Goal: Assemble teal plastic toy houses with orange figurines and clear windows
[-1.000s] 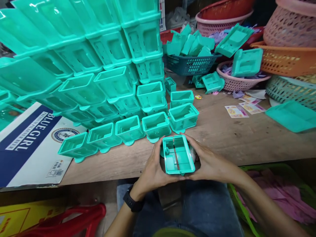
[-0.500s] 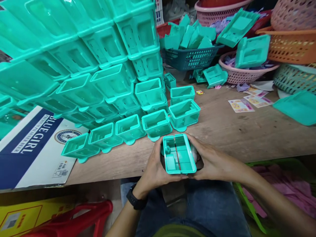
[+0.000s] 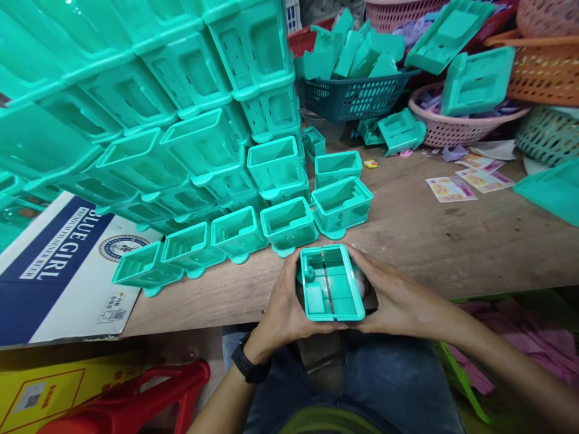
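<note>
A teal plastic box (image 3: 349,283) with an open top is held between my two hands at the table's front edge. A thin dark gap runs across its inside, between two halves. My left hand (image 3: 284,301) is closed around its left side, wearing a black wristband. On the other side, my right hand (image 3: 384,292) grips the right wall, with fingers curled partly out of sight beneath. Just beyond stand similar teal boxes in a row, among them one open box (image 3: 342,205) near my fingertips and another (image 3: 289,224) to its left.
Tall stacks of teal boxes (image 3: 194,66) fill the left, behind a white and blue carton (image 3: 58,271). At the back, a dark basket (image 3: 353,96) holds teal parts, beside a pink basket (image 3: 470,126). Printed cards (image 3: 451,188) lie on the wooden table (image 3: 407,241).
My hands keep the same hold on the teal box, which appears slightly farther right. The camera view has shifted a little; the boxes on the table stay in place.
</note>
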